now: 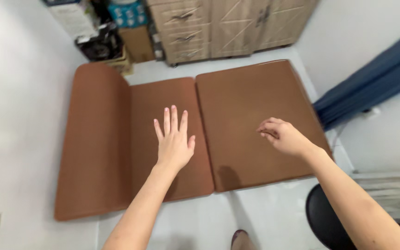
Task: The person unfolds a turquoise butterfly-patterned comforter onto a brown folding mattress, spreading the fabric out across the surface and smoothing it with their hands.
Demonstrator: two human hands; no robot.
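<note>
Resting flat, splayed left hand (174,141) on brown folding mat (255,106); loosely curled, empty right hand (283,136) near mat's right edge.

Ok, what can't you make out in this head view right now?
- Left hand: flat over the brown folding mat; contact can't be judged from above.
- Right hand: fingertips curled under, so a pinch is hidden.
- Mat's left panel: its far side against the wall is hidden.
- Dark round object: cut off by the bottom edge.
</note>
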